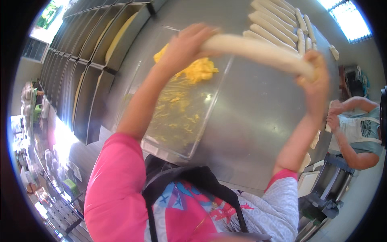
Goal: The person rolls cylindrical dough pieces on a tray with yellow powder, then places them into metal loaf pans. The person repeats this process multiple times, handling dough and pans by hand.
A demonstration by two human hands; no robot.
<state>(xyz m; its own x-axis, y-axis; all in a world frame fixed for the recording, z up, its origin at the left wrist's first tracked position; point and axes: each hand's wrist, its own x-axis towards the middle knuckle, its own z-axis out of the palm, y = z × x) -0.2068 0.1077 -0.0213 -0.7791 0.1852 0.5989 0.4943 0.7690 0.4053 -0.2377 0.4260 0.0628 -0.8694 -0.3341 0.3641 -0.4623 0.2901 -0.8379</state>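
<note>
A long roll of pale dough point(254, 50) is held up above the metal table, one end in each hand. My left hand point(193, 42) grips its left end, and my right hand point(314, 69) is closed around the right end. Both hands are slightly blurred. Under my left arm lies a clear plastic tray point(208, 112), smeared with a soft yellow mass point(198, 71) that is heaped at the far part. Beyond my right hand, several dough rolls point(272, 27) lie side by side on the table.
Stacked metal loaf pans point(99, 90), some with yellow inside, stand on the left. The metal table point(257, 121) stretches ahead. At the right, a co-worker point(353, 130) in an apron handles dough near a white rectangular container point(308, 183) and a machine with rollers point(332, 178).
</note>
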